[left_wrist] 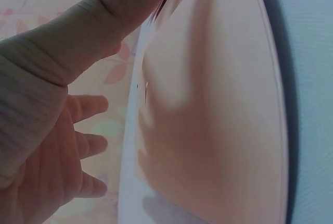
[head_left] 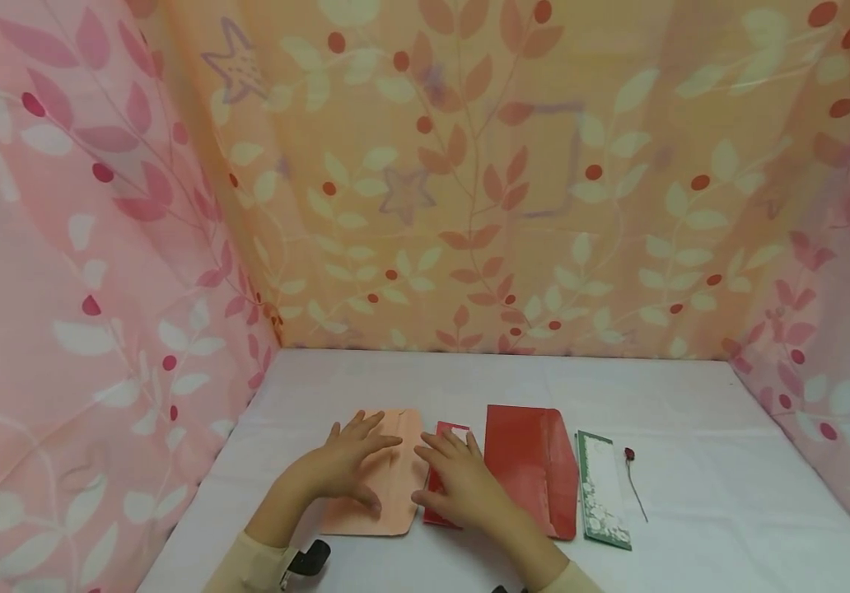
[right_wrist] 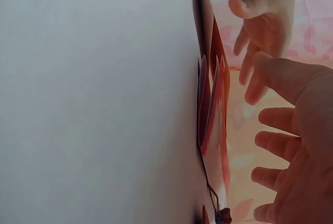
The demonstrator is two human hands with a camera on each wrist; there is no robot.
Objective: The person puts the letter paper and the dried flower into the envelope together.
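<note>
My left hand (head_left: 342, 463) hovers over a peach envelope (head_left: 399, 494), its fingers spread and holding nothing. In the left wrist view the thumb is near the envelope's surface (left_wrist: 234, 104), and the hand's shadow falls on it. Just to the right, my right hand (head_left: 464, 487) is above a small red-edged card (head_left: 451, 427) and partly hides it. The right wrist view shows this hand (right_wrist: 307, 146) apart from the folded card (right_wrist: 208, 109), fingers extended. A red envelope (head_left: 516, 453) with its flap to the right lies beside that hand.
Farther right lie a green-edged card (head_left: 603, 494) with a white floral pattern and a dried rose (head_left: 630, 455) on a thin stem. Everything rests on a white-covered table (head_left: 721, 461). Flowered curtains (head_left: 469, 206) enclose the back and both sides.
</note>
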